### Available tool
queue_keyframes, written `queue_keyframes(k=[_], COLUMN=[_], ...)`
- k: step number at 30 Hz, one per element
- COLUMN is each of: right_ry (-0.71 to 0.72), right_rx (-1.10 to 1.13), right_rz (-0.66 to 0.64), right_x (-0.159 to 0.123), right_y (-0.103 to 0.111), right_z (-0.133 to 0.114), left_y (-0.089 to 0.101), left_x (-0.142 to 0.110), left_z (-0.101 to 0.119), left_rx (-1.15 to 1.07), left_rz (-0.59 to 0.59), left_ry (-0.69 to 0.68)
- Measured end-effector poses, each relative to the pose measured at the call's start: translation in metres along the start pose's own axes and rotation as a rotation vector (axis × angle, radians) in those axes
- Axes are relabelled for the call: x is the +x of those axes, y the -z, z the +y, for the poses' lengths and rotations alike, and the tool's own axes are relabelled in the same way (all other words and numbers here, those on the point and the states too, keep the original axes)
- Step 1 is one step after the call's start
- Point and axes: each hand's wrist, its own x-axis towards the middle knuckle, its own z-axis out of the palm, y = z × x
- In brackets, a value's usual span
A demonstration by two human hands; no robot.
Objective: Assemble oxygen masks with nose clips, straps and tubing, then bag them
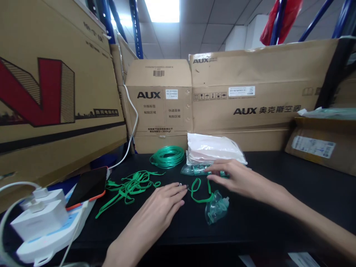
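Observation:
My left hand (168, 202) lies low over the black tabletop with its fingers stretched out. At its fingertips is a small white-and-dark piece (180, 184), too small to name. My right hand (236, 176) reaches in from the right, thumb and fingers apart, over clear green-tinted plastic masks (191, 170); whether it touches them I cannot tell. Below it lies a clear oxygen mask (217, 208) with a green elastic strap (200, 200) looping toward my left hand. Left of my left hand is a tangle of green straps (133, 187).
Coiled green tubing (167, 156) and a stack of white plastic packets (213, 146) sit at the back before cardboard boxes (161, 107). A phone (88, 185) rests by a power strip (57, 233) with white chargers at left. An open carton (314, 144) stands at right.

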Motion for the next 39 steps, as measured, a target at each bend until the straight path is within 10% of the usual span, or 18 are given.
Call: queue_keyframes(k=[8,39], right_ry=[0.123,0.23], right_rx=[0.034,0.187], right_rz=[-0.253,-0.387], right_x=[0.032,0.016], right_y=[-0.017,-0.001], right_z=[-0.011,-0.037], left_y=[0.007,0.009], left_x=[-0.002,0.005], left_z=[-0.013,0.022], left_rx=[0.102,-0.298], left_rz=[-0.032,-0.08], left_ry=[0.164,0.09])
